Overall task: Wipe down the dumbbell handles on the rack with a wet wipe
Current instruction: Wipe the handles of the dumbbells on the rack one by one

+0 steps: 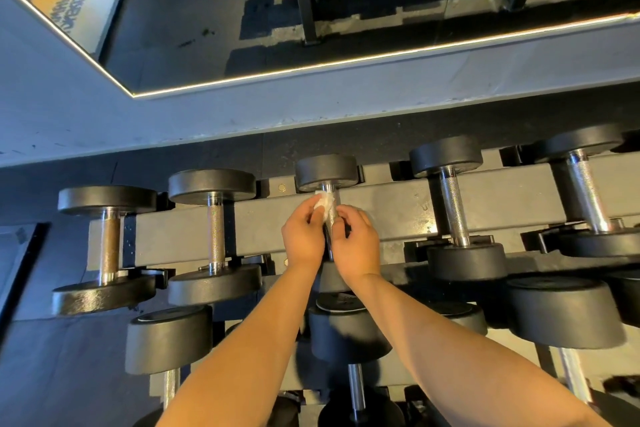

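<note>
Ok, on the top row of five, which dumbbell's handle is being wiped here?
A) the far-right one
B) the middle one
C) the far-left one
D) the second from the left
B: the left hand holds the wipe against the handle of the middle dumbbell, and the right hand grips that same handle.

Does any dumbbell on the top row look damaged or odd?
Yes. The leftmost dumbbell handle looks brown and dull, perhaps rusted; the next handle is bright silver. The left hand holds the wet wipe at the middle handle, which the right hand grips.
</note>
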Tool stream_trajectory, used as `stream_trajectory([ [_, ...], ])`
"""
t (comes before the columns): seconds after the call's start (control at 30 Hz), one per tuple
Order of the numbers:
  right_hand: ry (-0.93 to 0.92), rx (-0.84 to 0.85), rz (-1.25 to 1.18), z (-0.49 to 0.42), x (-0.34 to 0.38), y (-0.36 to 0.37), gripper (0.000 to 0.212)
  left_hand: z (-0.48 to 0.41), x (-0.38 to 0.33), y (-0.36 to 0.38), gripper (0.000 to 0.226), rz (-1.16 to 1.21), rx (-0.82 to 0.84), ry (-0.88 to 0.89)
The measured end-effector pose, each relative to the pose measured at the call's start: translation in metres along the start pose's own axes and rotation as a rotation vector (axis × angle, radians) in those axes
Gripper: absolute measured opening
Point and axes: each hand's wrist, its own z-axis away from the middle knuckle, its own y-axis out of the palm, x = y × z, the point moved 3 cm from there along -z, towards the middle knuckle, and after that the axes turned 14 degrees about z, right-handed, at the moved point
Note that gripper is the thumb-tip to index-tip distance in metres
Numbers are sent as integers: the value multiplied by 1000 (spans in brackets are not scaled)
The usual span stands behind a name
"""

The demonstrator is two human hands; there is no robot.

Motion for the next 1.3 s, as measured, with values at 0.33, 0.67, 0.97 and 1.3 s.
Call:
stream_trajectory([
  [0.33, 7, 24, -17, 0, -1, 2, 26, 8, 17, -9, 31, -46, 66, -9],
  [0.67, 26, 39, -14, 1, 2, -1, 26, 4, -1, 1, 29, -31, 25, 29],
  [0.97, 63, 35, -22, 2, 1, 0, 27, -7, -14, 5, 29, -70, 27, 101],
  [1.3, 46, -5, -47, 2, 0, -1, 26, 16, -1, 1, 24, 11, 76, 58],
])
